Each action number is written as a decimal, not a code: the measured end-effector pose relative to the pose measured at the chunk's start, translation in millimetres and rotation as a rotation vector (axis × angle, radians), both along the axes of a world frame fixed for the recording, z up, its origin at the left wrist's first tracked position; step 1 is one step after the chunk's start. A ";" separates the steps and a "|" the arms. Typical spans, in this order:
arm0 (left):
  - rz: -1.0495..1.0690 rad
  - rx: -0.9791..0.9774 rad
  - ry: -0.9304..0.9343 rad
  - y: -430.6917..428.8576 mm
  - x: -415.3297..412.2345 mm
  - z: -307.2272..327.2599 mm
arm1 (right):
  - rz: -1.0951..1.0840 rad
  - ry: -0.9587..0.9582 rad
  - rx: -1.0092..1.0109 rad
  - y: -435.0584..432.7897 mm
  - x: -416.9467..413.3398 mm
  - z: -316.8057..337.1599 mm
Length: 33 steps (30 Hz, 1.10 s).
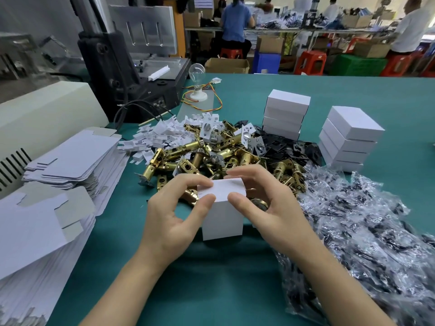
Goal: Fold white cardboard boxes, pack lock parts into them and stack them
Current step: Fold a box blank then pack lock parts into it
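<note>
Pinching the top end of the upright white box (222, 222): left hand (169, 215), thumb in front, index finger curled over the flap | right hand (270, 208) grips the same end likewise | box stands on the teal desk (211, 290), just before the brass lock parts (211, 156) | forearms converge from below

**One white box (222, 222) in hand**

It stands on end on the green table (235, 278). The left hand (171, 215) and right hand (268, 208) each pinch its top face, thumb and forefinger. Just behind it lie heaped brass latches (211, 154).
</note>
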State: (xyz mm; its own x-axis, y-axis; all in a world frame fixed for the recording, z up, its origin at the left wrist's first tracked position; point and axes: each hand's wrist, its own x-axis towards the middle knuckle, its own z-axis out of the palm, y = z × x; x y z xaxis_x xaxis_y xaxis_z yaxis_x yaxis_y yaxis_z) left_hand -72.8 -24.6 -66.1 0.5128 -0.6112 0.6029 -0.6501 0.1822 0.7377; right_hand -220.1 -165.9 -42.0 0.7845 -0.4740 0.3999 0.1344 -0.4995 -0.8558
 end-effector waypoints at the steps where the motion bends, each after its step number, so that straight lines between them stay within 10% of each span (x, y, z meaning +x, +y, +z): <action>1: 0.000 0.006 0.007 0.3 0.3 0.1 | -0.010 -0.005 -0.026 0.1 0.3 -0.1; 33: -0.090 -0.025 -0.081 0.2 3.7 3.9 | -0.049 0.003 -0.201 -6.4 -3.1 -0.2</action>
